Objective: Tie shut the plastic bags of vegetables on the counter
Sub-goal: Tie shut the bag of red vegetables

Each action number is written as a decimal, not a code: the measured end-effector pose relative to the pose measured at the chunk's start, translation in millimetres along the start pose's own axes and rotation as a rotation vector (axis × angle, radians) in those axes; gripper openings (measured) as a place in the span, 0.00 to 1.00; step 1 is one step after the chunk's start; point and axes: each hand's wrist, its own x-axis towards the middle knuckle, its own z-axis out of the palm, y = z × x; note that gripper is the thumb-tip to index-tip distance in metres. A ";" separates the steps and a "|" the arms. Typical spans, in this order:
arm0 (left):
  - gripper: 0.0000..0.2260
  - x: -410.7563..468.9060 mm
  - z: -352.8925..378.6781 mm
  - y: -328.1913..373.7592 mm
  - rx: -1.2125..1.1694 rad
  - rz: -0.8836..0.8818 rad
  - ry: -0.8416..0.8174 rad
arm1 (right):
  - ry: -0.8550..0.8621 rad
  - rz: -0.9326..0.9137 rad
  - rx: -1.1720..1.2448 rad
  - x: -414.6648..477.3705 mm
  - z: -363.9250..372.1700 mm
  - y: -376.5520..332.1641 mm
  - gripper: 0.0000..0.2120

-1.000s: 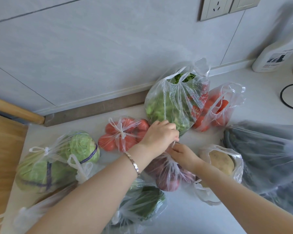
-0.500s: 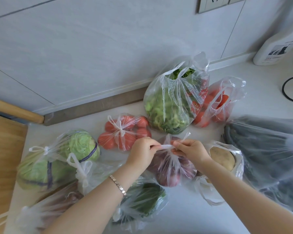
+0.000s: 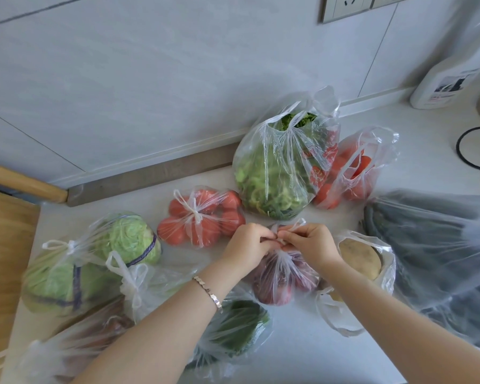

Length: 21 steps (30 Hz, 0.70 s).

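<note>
my left hand [image 3: 247,245] and right hand [image 3: 312,243] were close together over the bag of red onions [image 3: 283,278], each pinching the bag's handles [image 3: 298,223] at the gathered neck. the bag sat on the tabletop [image 3: 302,345], between the knotted bag of tomatoes [image 3: 203,217] and the open bag with a potato [image 3: 363,259]. the tall bag of greens [image 3: 275,176] stood just behind it, unknotted.
</note>
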 end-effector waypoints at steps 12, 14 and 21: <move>0.08 1.5 18.5 -7.3 -0.294 -0.218 0.076 | 0.294 -0.024 -0.137 -4.4 15.2 15.3 0.12; 0.07 1.7 19.7 -6.3 -0.306 -0.244 0.067 | 0.289 0.009 -0.103 -2.7 15.2 14.1 0.08; 0.07 5.8 14.9 -2.0 -0.260 -0.269 0.058 | 0.186 -0.062 -0.192 -6.9 11.8 10.1 0.05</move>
